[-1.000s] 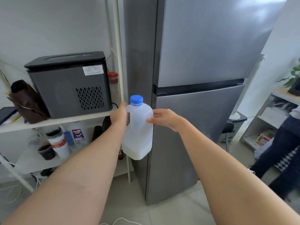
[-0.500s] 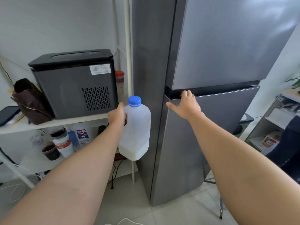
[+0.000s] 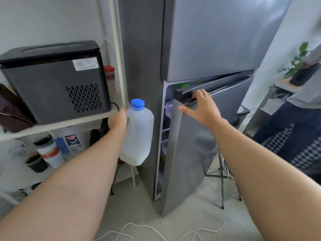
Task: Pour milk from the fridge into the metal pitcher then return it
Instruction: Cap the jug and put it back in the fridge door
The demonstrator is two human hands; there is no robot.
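Observation:
My left hand (image 3: 117, 120) grips the handle of a translucent milk jug (image 3: 139, 134) with a blue cap; a little milk lies at its bottom. It hangs upright in front of the grey fridge's (image 3: 208, 40) left side. My right hand (image 3: 201, 106) holds the top edge of the lower fridge door (image 3: 189, 153), fingers hooked into the handle recess. That door stands partly ajar, and door shelves show in the gap. The metal pitcher is not in view.
A black machine (image 3: 52, 80) sits on a white shelf (image 3: 57, 125) at left, with cups, tubs and a milk carton (image 3: 73, 141) below. White cables (image 3: 139, 230) trail on the tiled floor. A person (image 3: 298, 127) stands at right beside a shelf unit with a plant (image 3: 298, 66).
My right hand left the jug, reached the lower door's top edge and pulled it partly ajar. The jug stays in my left hand.

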